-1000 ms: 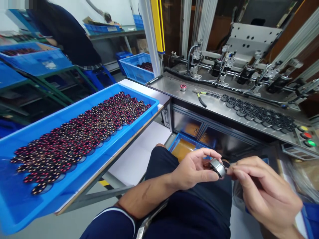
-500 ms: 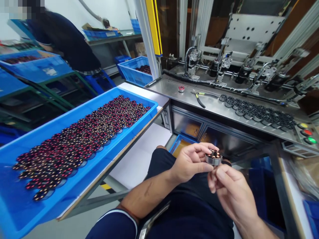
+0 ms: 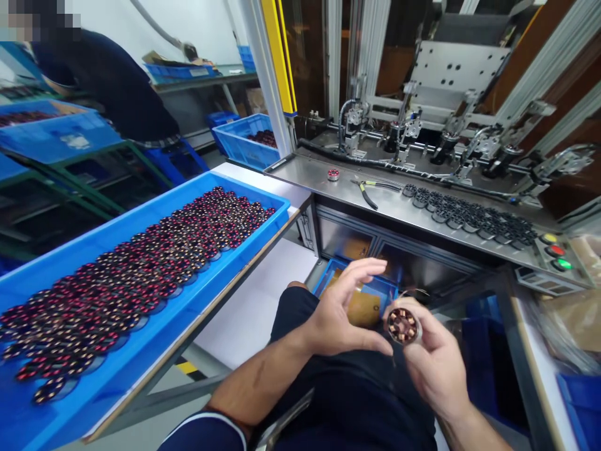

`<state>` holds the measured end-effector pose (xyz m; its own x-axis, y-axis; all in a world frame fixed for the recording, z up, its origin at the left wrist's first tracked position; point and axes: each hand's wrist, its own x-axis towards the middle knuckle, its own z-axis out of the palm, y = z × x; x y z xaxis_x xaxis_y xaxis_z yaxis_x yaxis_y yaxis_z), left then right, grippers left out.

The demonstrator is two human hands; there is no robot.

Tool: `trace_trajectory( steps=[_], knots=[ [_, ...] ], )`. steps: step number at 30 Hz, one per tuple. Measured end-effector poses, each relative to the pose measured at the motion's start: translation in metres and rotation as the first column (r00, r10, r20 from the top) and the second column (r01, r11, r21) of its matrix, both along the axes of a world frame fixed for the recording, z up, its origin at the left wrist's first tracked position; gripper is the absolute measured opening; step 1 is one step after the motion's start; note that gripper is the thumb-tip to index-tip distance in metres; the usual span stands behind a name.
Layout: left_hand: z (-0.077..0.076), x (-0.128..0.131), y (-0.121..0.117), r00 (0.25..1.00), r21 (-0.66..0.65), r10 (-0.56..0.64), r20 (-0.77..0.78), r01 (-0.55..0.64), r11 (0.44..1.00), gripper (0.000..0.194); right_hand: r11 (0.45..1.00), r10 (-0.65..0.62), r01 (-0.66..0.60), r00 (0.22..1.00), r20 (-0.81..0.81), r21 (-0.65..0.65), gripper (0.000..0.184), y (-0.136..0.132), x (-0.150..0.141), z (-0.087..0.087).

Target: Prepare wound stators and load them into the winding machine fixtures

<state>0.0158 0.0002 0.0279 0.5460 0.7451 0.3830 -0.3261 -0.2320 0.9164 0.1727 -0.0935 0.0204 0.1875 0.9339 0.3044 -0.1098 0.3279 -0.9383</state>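
Observation:
My right hand (image 3: 439, 357) grips a motor stator (image 3: 402, 326), a round metal ring with copper windings whose wound face is turned up toward me. Thin wire ends (image 3: 416, 292) stick out behind it. Just left of the stator, my left hand (image 3: 345, 313) is open, thumb and fingers spread apart with nothing between them. Both hands are above my lap. To the left, a blue tray (image 3: 263, 241) holds many similar stators (image 3: 154, 263) with red and copper windings, packed in rows.
On the metal machine bench (image 3: 310, 172) are a single red-wound stator (image 3: 333, 175), cutting pliers (image 3: 369, 193) and rows of black parts (image 3: 469, 216). Coloured buttons (image 3: 556, 250) sit at its right end. A blue bin (image 3: 335, 275) lies below. A co-worker (image 3: 107, 81) bends over at the far left.
My left hand has let go of the stator and opened, moving slightly left. The stator is now in my right hand, tipped so its wound face shows. The view has shifted a little.

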Motion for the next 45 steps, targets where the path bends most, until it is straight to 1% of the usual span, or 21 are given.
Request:
trace_trajectory(
  steps=[2, 3, 5, 7, 11, 15, 18, 21, 23, 25, 27, 28, 29, 31, 33, 35, 37, 40, 42, 44, 45],
  knots=[
    [0.007, -0.004, -0.003, 0.99, 0.027, 0.031, -0.138, -0.028, 0.999, 0.07, 0.967, -0.22, 0.172, 0.936, 0.276, 0.188, 0.039, -0.003, 0.007, -0.003],
    [0.01, -0.005, -0.006, 0.982, 0.022, 0.004, -0.19, 0.0, 1.0, 0.061, 0.94, -0.297, 0.199, 0.877, 0.378, 0.277, 0.045, -0.004, 0.01, -0.004],
    [0.014, -0.005, -0.011, 0.972, -0.008, -0.053, -0.227, 0.053, 0.999, 0.055, 0.9, -0.378, 0.182, 0.78, 0.499, 0.397, 0.054, -0.006, 0.014, -0.005],
    [0.016, -0.003, -0.014, 0.972, -0.037, -0.076, -0.223, 0.07, 0.997, 0.054, 0.89, -0.391, 0.15, 0.739, 0.548, 0.432, 0.059, -0.008, 0.016, -0.005],
    [0.012, 0.0, -0.014, 0.979, -0.005, -0.043, -0.198, 0.043, 0.999, 0.047, 0.92, -0.298, 0.099, 0.806, 0.512, 0.38, 0.06, -0.011, 0.02, 0.0],
    [0.009, -0.001, -0.014, 0.986, 0.03, -0.019, -0.168, 0.024, 0.999, 0.046, 0.931, -0.2, 0.02, 0.862, 0.467, 0.363, 0.044, -0.013, 0.025, 0.008],
    [0.007, 0.001, -0.017, 0.99, -0.099, -0.094, -0.101, 0.084, 0.992, 0.044, 0.925, -0.211, 0.036, 0.876, 0.434, 0.378, 0.035, -0.014, 0.025, 0.013],
    [0.004, 0.006, -0.022, 0.985, -0.254, -0.17, 0.015, 0.168, 0.952, 0.045, 0.926, -0.26, 0.11, 0.88, 0.397, 0.36, 0.032, -0.017, 0.02, 0.013],
    [0.002, 0.009, -0.023, 0.982, -0.262, -0.175, 0.067, 0.187, 0.947, 0.045, 0.94, -0.243, 0.11, 0.881, 0.406, 0.324, 0.029, -0.019, 0.017, 0.01],
    [0.002, 0.01, -0.023, 0.989, -0.156, -0.122, 0.087, 0.135, 0.979, 0.043, 0.957, -0.218, 0.113, 0.89, 0.402, 0.269, 0.024, -0.021, 0.017, 0.005],
    [0.004, 0.008, -0.021, 0.998, 0.063, -0.017, 0.061, 0.013, 0.998, 0.04, 0.975, -0.205, 0.154, 0.908, 0.364, 0.163, 0.016, -0.023, 0.024, -0.002],
    [0.007, 0.006, -0.019, 0.999, 0.2, 0.039, 0.034, -0.045, 0.979, 0.039, 0.98, -0.199, 0.181, 0.918, 0.343, 0.085, 0.014, -0.023, 0.03, -0.006],
    [0.009, 0.004, -0.017, 0.996, 0.341, 0.085, 0.005, -0.082, 0.937, 0.039, 0.978, -0.198, 0.207, 0.924, 0.326, 0.008, 0.012, -0.024, 0.037, -0.007],
    [0.015, -0.002, -0.013, 0.99, 0.579, 0.134, -0.052, -0.08, 0.812, 0.04, 0.966, -0.202, 0.242, 0.924, 0.325, -0.088, 0.008, -0.025, 0.05, -0.005],
    [0.019, -0.006, -0.01, 0.985, 0.718, 0.137, -0.106, -0.019, 0.696, 0.041, 0.977, -0.147, 0.196, 0.906, 0.396, -0.086, 0.011, -0.025, 0.057, 0.008],
    [0.023, -0.008, -0.009, 0.979, 0.776, 0.129, -0.157, 0.041, 0.63, 0.043, 0.996, 0.006, 0.041, 0.863, 0.505, -0.083, 0.015, -0.024, 0.055, 0.028],
    [0.025, -0.009, -0.01, 0.978, 0.786, 0.102, -0.183, 0.083, 0.613, 0.043, 0.984, 0.174, -0.116, 0.801, 0.573, -0.137, 0.013, -0.021, 0.047, 0.048],
    [0.028, -0.012, -0.012, 0.981, 0.747, 0.046, -0.186, 0.111, 0.656, 0.036, 0.968, 0.25, -0.191, 0.764, 0.595, -0.161, 0.016, -0.013, 0.043, 0.064],
    [0.03, -0.016, -0.014, 0.982, 0.703, 0.002, -0.188, 0.133, 0.698, 0.029, 0.964, 0.263, -0.223, 0.728, 0.633, -0.144, 0.017, -0.009, 0.052, 0.063],
    [0.032, -0.02, -0.014, 0.981, 0.664, -0.026, -0.19, 0.148, 0.733, 0.025, 0.959, 0.271, -0.248, 0.652, 0.708, -0.139, 0.017, -0.007, 0.066, 0.061],
    [0.032, -0.022, -0.014, 0.981, 0.653, -0.022, -0.192, 0.145, 0.743, 0.025, 0.966, 0.235, -0.231, 0.611, 0.755, -0.115, 0.015, -0.008, 0.073, 0.06]
  ],
)
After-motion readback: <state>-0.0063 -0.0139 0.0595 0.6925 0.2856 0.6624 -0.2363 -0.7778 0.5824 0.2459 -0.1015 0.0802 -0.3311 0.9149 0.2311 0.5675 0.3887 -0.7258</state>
